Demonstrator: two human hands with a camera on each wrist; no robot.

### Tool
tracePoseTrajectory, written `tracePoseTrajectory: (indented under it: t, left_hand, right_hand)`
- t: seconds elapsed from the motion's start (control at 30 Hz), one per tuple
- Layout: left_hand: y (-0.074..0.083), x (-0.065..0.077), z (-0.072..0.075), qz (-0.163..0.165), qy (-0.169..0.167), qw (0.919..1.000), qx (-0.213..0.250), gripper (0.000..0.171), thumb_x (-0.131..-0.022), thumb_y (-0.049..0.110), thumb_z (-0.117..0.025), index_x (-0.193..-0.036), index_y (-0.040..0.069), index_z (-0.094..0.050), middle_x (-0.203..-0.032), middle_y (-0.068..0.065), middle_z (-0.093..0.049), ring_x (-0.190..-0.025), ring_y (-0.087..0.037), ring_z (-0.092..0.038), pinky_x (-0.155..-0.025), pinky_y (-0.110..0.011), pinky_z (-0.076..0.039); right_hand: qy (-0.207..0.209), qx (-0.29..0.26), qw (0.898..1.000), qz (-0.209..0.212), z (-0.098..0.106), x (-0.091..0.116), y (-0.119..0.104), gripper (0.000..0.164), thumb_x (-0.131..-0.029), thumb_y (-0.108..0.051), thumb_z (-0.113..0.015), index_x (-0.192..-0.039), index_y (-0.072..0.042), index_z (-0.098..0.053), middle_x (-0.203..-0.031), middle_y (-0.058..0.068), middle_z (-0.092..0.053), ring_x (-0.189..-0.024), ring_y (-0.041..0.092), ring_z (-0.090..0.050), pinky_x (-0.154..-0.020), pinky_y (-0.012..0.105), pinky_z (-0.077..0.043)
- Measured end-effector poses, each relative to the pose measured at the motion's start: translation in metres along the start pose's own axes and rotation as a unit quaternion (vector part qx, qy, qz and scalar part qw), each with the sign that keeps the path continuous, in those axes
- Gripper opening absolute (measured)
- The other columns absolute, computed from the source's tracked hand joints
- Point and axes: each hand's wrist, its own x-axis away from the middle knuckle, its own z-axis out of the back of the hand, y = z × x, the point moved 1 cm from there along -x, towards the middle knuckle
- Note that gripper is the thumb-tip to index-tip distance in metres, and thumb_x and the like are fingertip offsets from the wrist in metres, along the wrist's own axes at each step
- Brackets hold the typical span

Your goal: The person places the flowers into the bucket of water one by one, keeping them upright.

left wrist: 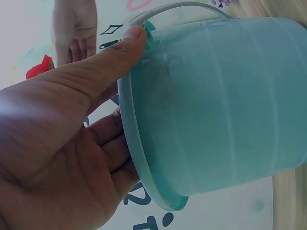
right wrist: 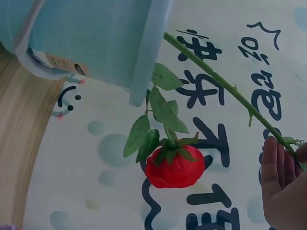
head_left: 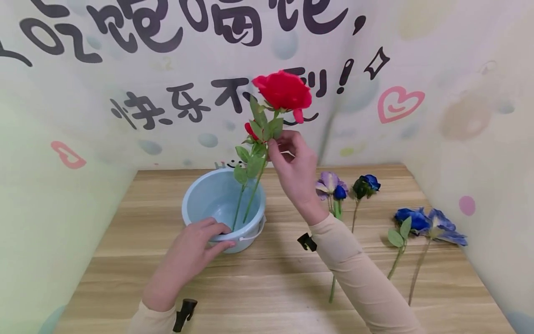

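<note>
A light blue bucket stands on the table, its rim pinched by my left hand. The left wrist view shows the thumb outside the rim and the other fingers reaching inside. Above the bucket, my right hand pinches the green stem of a large red rose; the stem's lower end is inside the bucket. A second red rose leans out over the rim, its stem also in the bucket. In the head view its bloom is mostly hidden behind leaves.
Right of the bucket lie a purple flower with a small blue bud, and a dark blue rose. Farther right are a blue rose and a blue-violet flower. A printed wall rises behind the wooden table.
</note>
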Motion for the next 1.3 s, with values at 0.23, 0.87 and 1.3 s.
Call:
tracePoseTrajectory:
  t: [0.23, 0.87, 1.3]
  left_hand:
    - [-0.001, 0.0, -0.002, -0.008, 0.007, 0.9999, 0.002, 0.018, -0.085, 0.023, -0.089, -0.095, 0.019, -0.076, -0.083, 0.011, -0.061, -0.072, -0.007, -0.054, -0.067, -0.03, -0.051]
    - [-0.001, -0.001, -0.003, -0.01, 0.008, 0.9999, 0.009, 0.017, -0.086, 0.023, -0.088, -0.096, 0.017, -0.076, -0.084, 0.01, -0.064, -0.073, -0.009, -0.056, -0.067, -0.03, -0.052]
    - [-0.003, -0.001, -0.004, -0.022, 0.021, 0.9995, 0.008, 0.018, -0.085, 0.024, -0.088, -0.097, 0.017, -0.076, -0.085, 0.009, -0.064, -0.073, -0.008, -0.056, -0.066, -0.03, -0.052]
  right_hand:
    - [-0.005, 0.016, 0.999, -0.051, -0.011, 0.01, 0.022, 0.018, -0.102, -0.007, -0.066, -0.115, 0.005, -0.064, -0.098, 0.017, -0.072, -0.079, 0.025, -0.071, -0.068, 0.024, -0.059]
    - [-0.034, 0.083, 0.987, -0.13, -0.022, 0.035, 0.063, 0.019, -0.101, -0.013, -0.069, -0.113, 0.002, -0.067, -0.099, 0.014, -0.073, -0.084, 0.022, -0.071, -0.078, 0.025, -0.056]
    - [-0.062, 0.101, 0.983, -0.141, -0.027, 0.041, 0.068, 0.02, -0.102, -0.014, -0.069, -0.116, 0.0, -0.065, -0.102, 0.012, -0.072, -0.087, 0.02, -0.07, -0.08, 0.031, -0.059]
